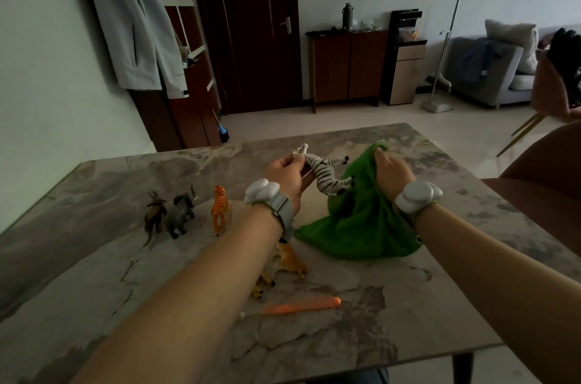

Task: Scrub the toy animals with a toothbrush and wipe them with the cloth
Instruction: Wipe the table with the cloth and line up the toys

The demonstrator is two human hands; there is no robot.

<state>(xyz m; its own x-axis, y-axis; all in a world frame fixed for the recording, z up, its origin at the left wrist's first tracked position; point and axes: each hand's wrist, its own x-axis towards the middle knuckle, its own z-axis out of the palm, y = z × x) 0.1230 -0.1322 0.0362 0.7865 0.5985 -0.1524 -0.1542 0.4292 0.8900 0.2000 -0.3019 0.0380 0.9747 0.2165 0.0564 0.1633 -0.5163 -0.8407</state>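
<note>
Drooping green cloth (355, 226), black-and-white striped zebra (327, 172)

We see a zebra (327, 172) striped black on white and a bright green cloth (355, 226). The tiger (219, 209) is orange with dark stripes, the elephant (180, 210) plain grey, the horned animal (155, 215) dark brown. The toothbrush (301, 305) has an orange handle; its blurred head may be pale. The table (110, 257) is marbled grey and beige.

Bare forearms (201, 283); bulbous white left-wrist device (262, 190) on grey strap (283, 211), matching right-wrist device (418, 195).
</note>
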